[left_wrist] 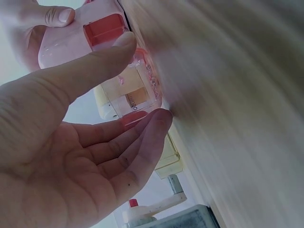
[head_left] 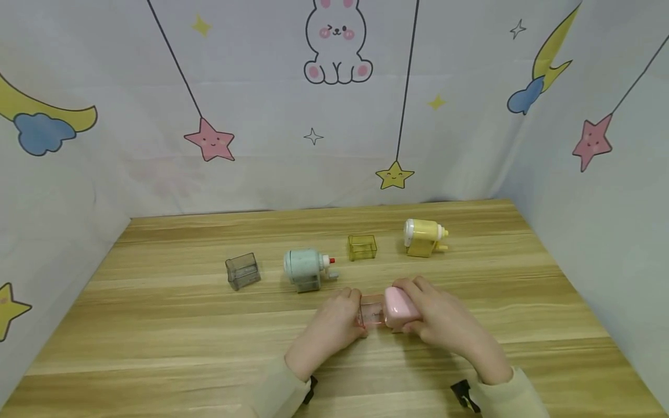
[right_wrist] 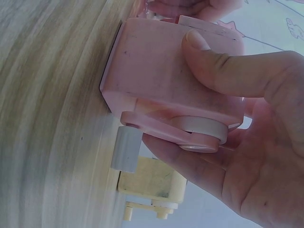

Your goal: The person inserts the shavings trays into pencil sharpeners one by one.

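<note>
Lower ctr of head view: L hand [head_left: 338,314], thumb & fingers part-bent, pinched a clear pink drawer [head_left: 373,314]; R hand [head_left: 439,318], curled, gripped a pink sharpener [head_left: 400,307] just right of it. Beyond, on the wood desk [head_left: 157,348], sat mint sharpener [head_left: 303,265] nr ctr, grey drawer [head_left: 243,271] ctr-left, yellow drawer [head_left: 362,248] & yellow sharpener [head_left: 422,232] ctr-right.

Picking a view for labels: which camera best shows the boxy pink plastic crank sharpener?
Right wrist: the boxy pink plastic sharpener looms large, grey-knobbed pink crank included. Head shows mainly its rounded pink end, the right hand covering part. Left wrist shows the side with a red rectangle, no crank.
</note>
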{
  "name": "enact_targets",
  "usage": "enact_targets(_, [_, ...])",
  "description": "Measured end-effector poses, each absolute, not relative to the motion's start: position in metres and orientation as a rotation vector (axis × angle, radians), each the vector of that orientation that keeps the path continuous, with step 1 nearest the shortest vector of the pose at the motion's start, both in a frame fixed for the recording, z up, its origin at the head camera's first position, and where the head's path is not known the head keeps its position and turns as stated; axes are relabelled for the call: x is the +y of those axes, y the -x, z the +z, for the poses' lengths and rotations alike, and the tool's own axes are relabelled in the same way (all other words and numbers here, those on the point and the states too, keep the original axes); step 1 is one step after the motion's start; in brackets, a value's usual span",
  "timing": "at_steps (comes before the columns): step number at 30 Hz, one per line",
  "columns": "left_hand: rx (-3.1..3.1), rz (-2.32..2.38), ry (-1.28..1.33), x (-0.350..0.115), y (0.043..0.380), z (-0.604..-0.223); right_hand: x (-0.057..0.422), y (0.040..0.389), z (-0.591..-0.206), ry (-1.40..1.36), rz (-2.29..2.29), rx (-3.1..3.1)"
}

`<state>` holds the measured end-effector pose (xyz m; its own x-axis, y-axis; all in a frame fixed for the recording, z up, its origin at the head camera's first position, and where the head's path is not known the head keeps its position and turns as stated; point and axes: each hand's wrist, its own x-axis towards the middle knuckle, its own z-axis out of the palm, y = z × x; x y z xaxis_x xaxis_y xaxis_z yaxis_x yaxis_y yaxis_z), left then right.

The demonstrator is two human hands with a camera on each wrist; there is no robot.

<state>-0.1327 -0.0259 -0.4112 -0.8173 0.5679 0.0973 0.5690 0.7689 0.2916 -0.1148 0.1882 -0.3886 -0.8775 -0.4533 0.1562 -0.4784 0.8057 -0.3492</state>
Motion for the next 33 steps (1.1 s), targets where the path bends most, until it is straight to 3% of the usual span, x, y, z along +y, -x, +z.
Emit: enact_targets(33, [-2.929, -0.428, 0.974, -0.0182, 0.1295, -0.4109, 0.1872, 0.1137, -0.3894, -0.725, 0.590, -2.918])
